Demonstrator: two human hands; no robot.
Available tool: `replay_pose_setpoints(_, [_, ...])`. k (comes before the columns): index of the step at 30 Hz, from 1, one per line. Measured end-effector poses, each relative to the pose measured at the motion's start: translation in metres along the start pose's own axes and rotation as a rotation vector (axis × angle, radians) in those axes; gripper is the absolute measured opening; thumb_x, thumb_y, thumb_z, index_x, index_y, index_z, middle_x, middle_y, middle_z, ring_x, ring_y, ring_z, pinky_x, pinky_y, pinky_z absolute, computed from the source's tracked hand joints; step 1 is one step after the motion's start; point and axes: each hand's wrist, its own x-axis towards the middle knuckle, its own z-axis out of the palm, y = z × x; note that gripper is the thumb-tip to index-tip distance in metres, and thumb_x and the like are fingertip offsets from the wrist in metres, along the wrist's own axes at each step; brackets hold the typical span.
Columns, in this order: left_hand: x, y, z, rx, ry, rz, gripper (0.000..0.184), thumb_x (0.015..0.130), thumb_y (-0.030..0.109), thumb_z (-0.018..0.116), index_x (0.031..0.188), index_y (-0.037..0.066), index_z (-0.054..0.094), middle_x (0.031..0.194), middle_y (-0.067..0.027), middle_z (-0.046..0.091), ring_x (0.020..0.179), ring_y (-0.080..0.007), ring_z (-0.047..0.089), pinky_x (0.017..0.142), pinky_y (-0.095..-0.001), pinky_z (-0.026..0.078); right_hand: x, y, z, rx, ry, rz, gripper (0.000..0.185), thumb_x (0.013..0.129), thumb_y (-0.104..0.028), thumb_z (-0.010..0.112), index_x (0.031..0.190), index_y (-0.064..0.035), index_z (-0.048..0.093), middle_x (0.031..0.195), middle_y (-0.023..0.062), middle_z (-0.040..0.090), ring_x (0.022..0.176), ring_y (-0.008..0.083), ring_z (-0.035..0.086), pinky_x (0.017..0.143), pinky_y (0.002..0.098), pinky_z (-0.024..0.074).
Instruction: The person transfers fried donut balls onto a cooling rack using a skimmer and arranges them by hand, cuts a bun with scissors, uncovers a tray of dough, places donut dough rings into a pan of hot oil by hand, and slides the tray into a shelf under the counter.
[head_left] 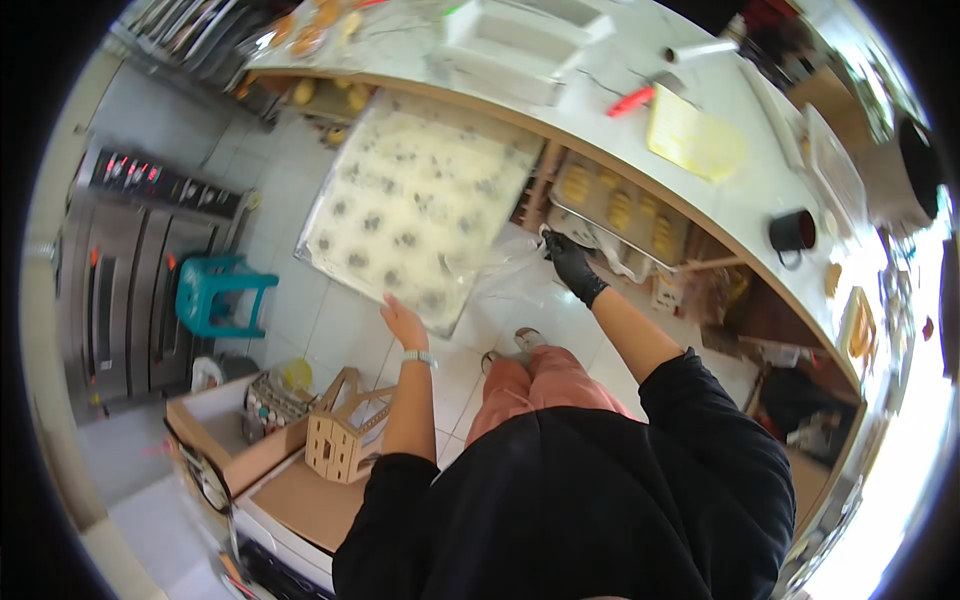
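A large shallow tray [437, 215] juts out below the counter, its pale cream-coloured contents dotted with dark spots. My left hand [404, 323] is bare and grips the tray's near edge; some of its fingers are hidden. Clear plastic film [505, 268] stretches from the tray's right side to my right hand [570, 262], which wears a black glove. That hand's fingers are closed on the film. Just beyond the glove, a tray of yellow shaped dough pieces [620, 212] sits on a shelf under the counter.
On the marble-look counter [600, 135] are a white box [520, 45], a red-handled tool [632, 100], a yellow sheet [690, 135] and a dark mug [792, 232]. A teal stool [225, 295] stands by the steel oven [140, 280] at left. Cardboard boxes [300, 495] are at lower left.
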Motion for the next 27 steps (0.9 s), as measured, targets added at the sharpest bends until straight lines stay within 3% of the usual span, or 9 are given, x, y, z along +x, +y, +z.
replay_pose_setpoints(5, [-0.002, 0.098, 0.095, -0.051, -0.680, -0.285, 0.071, 0.080, 0.054, 0.042, 0.113, -0.008, 0.035, 0.111, -0.0189, 0.046, 0.093, -0.0268, 0.050, 0.064, -0.0336, 0.047, -0.113, 0.068, -0.071, -0.089, 0.105, 0.237, 0.038, 0.087, -0.035, 0.040, 0.089, 0.0008, 0.054, 0.074, 0.0064, 0.054, 0.065, 0.0139, 0.048, 0.062, 0.0269, 0.0408])
replay_pose_setpoints(7, [0.014, 0.108, 0.133, -0.029, -0.986, -0.317, 0.077, 0.077, 0.057, 0.044, 0.119, -0.007, 0.030, 0.113, -0.0175, 0.044, 0.095, -0.0261, 0.050, 0.058, -0.0318, 0.047, -0.164, 0.083, -0.094, 0.214, 0.246, 0.486, 0.033, 0.087, -0.028, 0.044, 0.107, -0.0026, 0.052, 0.092, 0.0024, 0.057, 0.079, 0.0116, 0.051, 0.066, 0.0237, 0.0429])
replay_pose_setpoints(13, [-0.039, 0.175, 0.201, -0.125, -0.998, -0.142, 0.073, 0.079, 0.054, 0.043, 0.128, 0.003, 0.026, 0.128, -0.0117, 0.032, 0.104, -0.0259, 0.046, 0.062, -0.0269, 0.045, -0.266, 0.113, -0.204, 0.376, 0.711, 0.521, 0.032, 0.087, -0.029, 0.044, 0.102, -0.0022, 0.053, 0.099, 0.0087, 0.058, 0.083, 0.0176, 0.056, 0.071, 0.0292, 0.0458])
replay_pose_setpoints(14, [-0.055, 0.171, 0.212, -0.143, -0.893, -0.067, 0.059, 0.082, 0.048, 0.043, 0.118, 0.002, 0.038, 0.112, -0.0096, 0.045, 0.092, -0.0222, 0.052, 0.058, -0.0263, 0.044, -0.270, 0.114, -0.221, 0.469, 0.814, 0.426, 0.037, 0.086, -0.031, 0.046, 0.100, 0.0017, 0.054, 0.093, 0.0100, 0.058, 0.082, 0.0187, 0.056, 0.071, 0.0296, 0.0452])
replay_pose_setpoints(19, [-0.131, 0.053, 0.271, -0.160, -0.901, -0.217, 0.032, 0.085, 0.036, 0.042, 0.088, 0.005, 0.049, 0.072, -0.0021, 0.046, 0.064, -0.0164, 0.050, 0.049, -0.0265, 0.038, -0.249, 0.051, -0.299, 0.520, 0.788, 0.307, 0.035, 0.083, -0.037, 0.049, 0.084, -0.0025, 0.056, 0.074, 0.0079, 0.058, 0.069, 0.0178, 0.057, 0.067, 0.0267, 0.0447])
replay_pose_setpoints(21, [-0.185, 0.039, 0.280, 0.084, -0.920, -0.545, 0.055, 0.085, 0.041, 0.042, 0.124, 0.003, 0.032, 0.119, -0.0178, 0.042, 0.098, -0.0273, 0.049, 0.070, -0.0343, 0.044, -0.230, -0.026, -0.334, 0.347, 0.856, 0.146, 0.033, 0.083, -0.037, 0.049, 0.078, -0.0051, 0.056, 0.062, 0.0042, 0.053, 0.058, 0.0145, 0.053, 0.060, 0.0261, 0.0438])
replay_pose_setpoints(23, [-0.225, 0.021, 0.293, 0.015, -0.955, -0.673, 0.060, 0.084, 0.044, 0.041, 0.127, 0.004, 0.027, 0.124, -0.0189, 0.038, 0.105, -0.0298, 0.045, 0.077, -0.0363, 0.042, -0.226, -0.043, -0.408, -0.036, 0.995, -0.031, 0.027, 0.088, -0.030, 0.044, 0.075, -0.0072, 0.049, 0.061, -0.0003, 0.044, 0.056, 0.0093, 0.045, 0.053, 0.0228, 0.0370])
replay_pose_setpoints(25, [-0.256, 0.005, 0.315, -0.041, -0.972, -0.746, 0.064, 0.084, 0.046, 0.040, 0.129, 0.004, 0.022, 0.127, -0.0194, 0.034, 0.109, -0.0303, 0.043, 0.082, -0.0379, 0.041, -0.216, -0.064, -0.472, 0.396, 1.047, -0.369, 0.025, 0.089, -0.029, 0.042, 0.076, -0.0085, 0.048, 0.064, -0.0016, 0.044, 0.057, 0.0087, 0.042, 0.054, 0.0235, 0.0378])
replay_pose_setpoints(27, [-0.276, -0.011, 0.343, -0.093, -0.966, -0.761, 0.068, 0.083, 0.049, 0.040, 0.131, 0.006, 0.019, 0.129, -0.0191, 0.031, 0.111, -0.0286, 0.042, 0.085, -0.0392, 0.039, -0.206, -0.025, -0.575, 0.540, 0.982, -0.384, 0.017, 0.087, -0.022, 0.045, 0.079, -0.0084, 0.049, 0.068, -0.0008, 0.046, 0.061, 0.0093, 0.045, 0.055, 0.0245, 0.0393])
